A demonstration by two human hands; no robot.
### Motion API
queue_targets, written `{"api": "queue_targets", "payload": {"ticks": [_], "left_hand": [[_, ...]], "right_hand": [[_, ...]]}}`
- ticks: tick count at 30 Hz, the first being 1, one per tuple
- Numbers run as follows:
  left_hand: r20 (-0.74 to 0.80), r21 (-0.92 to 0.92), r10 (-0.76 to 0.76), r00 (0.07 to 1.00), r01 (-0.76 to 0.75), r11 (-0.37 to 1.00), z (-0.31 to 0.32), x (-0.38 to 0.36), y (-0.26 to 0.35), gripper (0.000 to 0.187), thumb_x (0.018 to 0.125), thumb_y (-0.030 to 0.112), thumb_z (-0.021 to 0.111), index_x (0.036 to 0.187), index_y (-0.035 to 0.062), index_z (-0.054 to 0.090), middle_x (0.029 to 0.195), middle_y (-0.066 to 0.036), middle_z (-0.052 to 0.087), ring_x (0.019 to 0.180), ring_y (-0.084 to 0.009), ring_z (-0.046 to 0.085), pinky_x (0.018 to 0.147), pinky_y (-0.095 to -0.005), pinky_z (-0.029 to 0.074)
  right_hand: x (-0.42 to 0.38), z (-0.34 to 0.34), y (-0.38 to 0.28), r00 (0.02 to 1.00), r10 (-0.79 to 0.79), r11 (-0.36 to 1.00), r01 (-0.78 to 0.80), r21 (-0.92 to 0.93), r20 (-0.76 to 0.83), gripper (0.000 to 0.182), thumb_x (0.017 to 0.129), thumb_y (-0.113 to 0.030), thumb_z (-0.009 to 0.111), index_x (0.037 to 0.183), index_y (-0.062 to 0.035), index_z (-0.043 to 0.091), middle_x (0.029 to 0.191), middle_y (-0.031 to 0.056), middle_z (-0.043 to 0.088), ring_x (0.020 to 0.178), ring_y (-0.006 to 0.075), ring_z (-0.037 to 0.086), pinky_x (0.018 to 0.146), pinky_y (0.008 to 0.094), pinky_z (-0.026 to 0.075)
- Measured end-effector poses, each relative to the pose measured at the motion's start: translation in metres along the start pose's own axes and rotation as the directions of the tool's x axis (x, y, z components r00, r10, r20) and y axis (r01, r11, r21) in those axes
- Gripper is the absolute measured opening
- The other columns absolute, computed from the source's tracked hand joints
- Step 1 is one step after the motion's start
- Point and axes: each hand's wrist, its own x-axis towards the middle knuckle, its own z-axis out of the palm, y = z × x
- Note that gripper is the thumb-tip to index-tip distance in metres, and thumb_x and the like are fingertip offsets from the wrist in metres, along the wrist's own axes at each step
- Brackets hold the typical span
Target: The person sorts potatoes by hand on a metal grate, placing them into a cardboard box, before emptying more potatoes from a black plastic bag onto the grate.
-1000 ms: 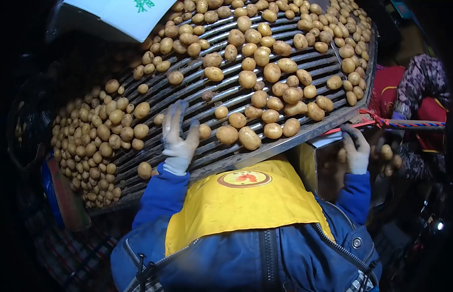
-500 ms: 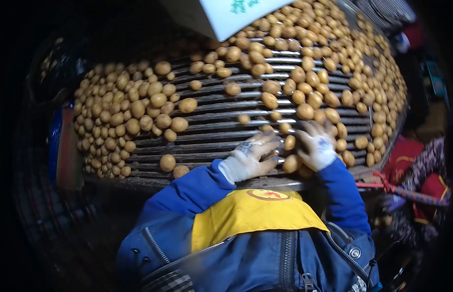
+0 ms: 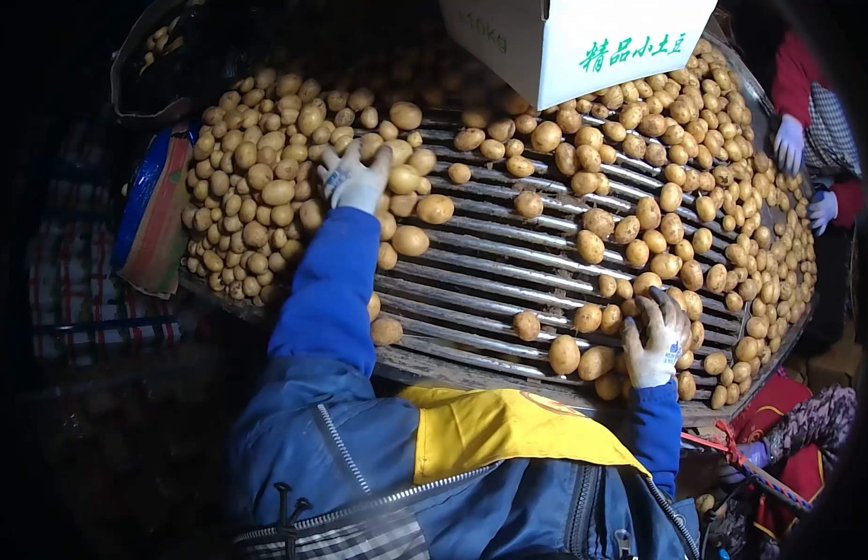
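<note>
Potatoes [image 3: 277, 192] are heaped at the left of a slatted metal rack [image 3: 490, 266], and more lie along its right side. My left hand [image 3: 356, 179], in a white glove, rests on the right edge of the left heap with its fingers spread among the potatoes. On the right part of the rack, my gloved right hand [image 3: 656, 338] touches potatoes, its darkened fingers apart and slightly bent over them. A few loose potatoes [image 3: 565, 355] sit on the slats between my two hands.
A white box with green writing [image 3: 630, 51] stands at the rack's far side. Another person's gloved hands [image 3: 790, 145] are at the right edge. A dark container [image 3: 149, 70] is at upper left, above a blue and brown sack [image 3: 159, 210]. A red rope [image 3: 728, 443] hangs at lower right.
My left hand has moved from the near middle of the rack up and left to the heap. My right hand has shifted right. The view has shifted, showing more of the box and the other person's hands.
</note>
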Motion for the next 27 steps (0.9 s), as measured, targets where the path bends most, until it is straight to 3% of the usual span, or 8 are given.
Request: {"api": "queue_targets", "payload": {"ticks": [5,7,11,13,16,19,22,27], "left_hand": [[0.253,-0.331,0.183,0.950,-0.092,0.939,0.039,-0.066,0.023,0.067,0.087,0.047,0.077,0.142,0.0121,0.060,0.152,-0.028,0.038,0.136,-0.0442,0.046,0.116,-0.0452,0.040],[-0.046,-0.398,0.470,0.882,-0.448,0.801,0.069,-0.104,0.041,0.069,0.089,0.046,0.077,0.142,0.0061,0.058,0.157,-0.026,0.035,0.140,-0.0398,0.044,0.116,-0.0428,0.040],[0.391,-0.865,0.663,0.638,0.008,0.502,0.017,-0.121,0.061,0.055,0.095,0.029,0.073,0.141,0.0029,0.057,0.150,-0.018,0.052,0.140,-0.0313,0.049,0.114,-0.0380,0.042],[-0.276,-0.675,0.643,0.714,-0.621,0.399,0.016,-0.097,0.017,0.045,0.093,0.017,0.074,0.135,0.0053,0.063,0.132,-0.013,0.066,0.124,-0.0246,0.063,0.107,-0.0417,0.049],[-0.362,-0.507,0.182,0.914,-0.357,0.784,-0.055,-0.043,-0.079,0.049,0.095,0.024,0.073,0.136,0.0004,0.060,0.133,-0.020,0.063,0.120,-0.0320,0.061,0.107,-0.0436,0.047],[-0.517,-0.145,-0.123,0.847,0.055,0.988,-0.067,0.038,-0.213,0.073,0.094,0.050,0.066,0.144,-0.0011,0.053,0.145,-0.029,0.052,0.138,-0.0425,0.045,0.116,-0.0473,0.037],[-0.355,-0.252,-0.359,0.863,0.281,0.926,-0.048,0.071,-0.257,0.085,0.088,0.060,0.068,0.147,0.0020,0.051,0.154,-0.031,0.042,0.138,-0.0441,0.046,0.116,-0.0468,0.038],[-0.031,-0.915,-0.384,0.923,0.129,0.383,-0.018,0.036,-0.202,0.063,0.096,0.037,0.069,0.144,0.0000,0.054,0.142,-0.018,0.057,0.125,-0.0288,0.057,0.107,-0.0403,0.046]], "right_hand": [[0.003,0.015,-0.005,1.000,-0.003,0.998,0.002,-0.070,-0.002,0.046,0.079,-0.025,0.076,0.123,-0.0150,0.066,0.143,0.0085,0.055,0.137,0.0357,0.045,0.115,0.0611,0.026],[0.008,0.016,-0.012,0.999,-0.020,0.990,0.023,-0.141,0.026,0.044,0.079,-0.022,0.078,0.121,-0.0160,0.067,0.147,0.0091,0.054,0.137,0.0343,0.046,0.114,0.0551,0.030],[0.013,0.021,0.005,0.996,-0.085,0.995,0.086,-0.041,0.029,0.044,0.078,-0.023,0.077,0.120,-0.0145,0.067,0.146,0.0105,0.055,0.135,0.0378,0.047,0.114,0.0577,0.029],[0.011,0.022,0.007,0.995,-0.099,0.991,0.101,-0.082,0.034,0.044,0.078,-0.023,0.076,0.120,-0.0150,0.067,0.148,0.0107,0.054,0.135,0.0380,0.047,0.114,0.0572,0.030],[0.008,0.025,0.009,0.994,-0.111,0.985,0.110,-0.130,-0.002,0.044,0.079,-0.024,0.075,0.121,-0.0158,0.067,0.148,0.0112,0.054,0.137,0.0370,0.046,0.115,0.0576,0.030],[0.009,0.023,0.005,0.995,-0.104,0.989,0.102,-0.109,-0.014,0.042,0.080,-0.026,0.074,0.120,-0.0157,0.067,0.148,0.0116,0.054,0.136,0.0369,0.048,0.115,0.0587,0.031],[0.012,0.020,0.001,0.993,-0.113,0.985,0.108,-0.138,-0.029,0.041,0.079,-0.026,0.075,0.118,-0.0153,0.067,0.144,0.0124,0.057,0.130,0.0386,0.052,0.112,0.0611,0.033],[0.019,0.017,-0.009,0.993,-0.102,0.990,0.095,-0.100,-0.066,0.050,0.076,-0.029,0.078,0.122,-0.0147,0.068,0.141,0.0125,0.059,0.122,0.0401,0.054,0.109,0.0579,0.036]]}}
